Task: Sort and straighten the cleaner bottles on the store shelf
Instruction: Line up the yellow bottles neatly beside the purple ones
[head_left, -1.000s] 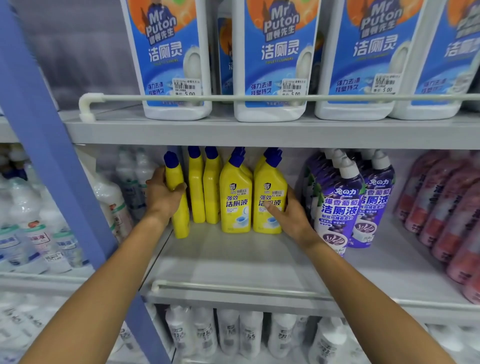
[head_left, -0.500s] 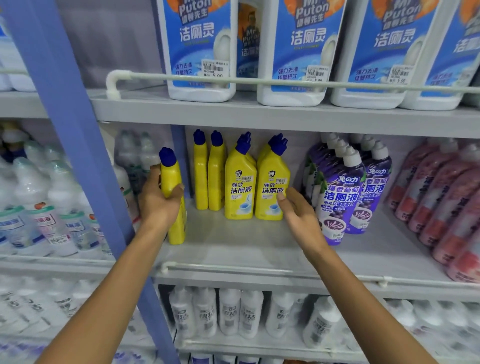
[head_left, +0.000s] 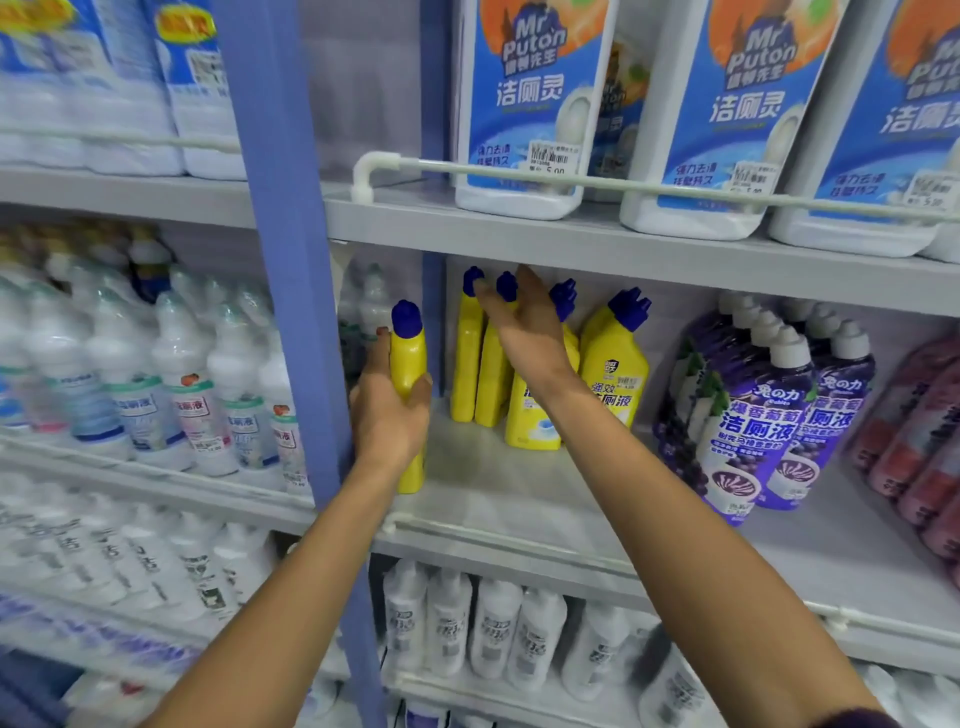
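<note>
One yellow bottle (head_left: 408, 358) is gripped round its body by the left hand (head_left: 387, 415), upright at the left end of the shelf (head_left: 498, 499), just beside the blue upright (head_left: 296, 312). Other yellow bottles (head_left: 615, 374) are stood further back, near the purple bottles (head_left: 748, 431); the right hand (head_left: 524, 332) is held spread, fingers straight, at their blue caps.
</note>
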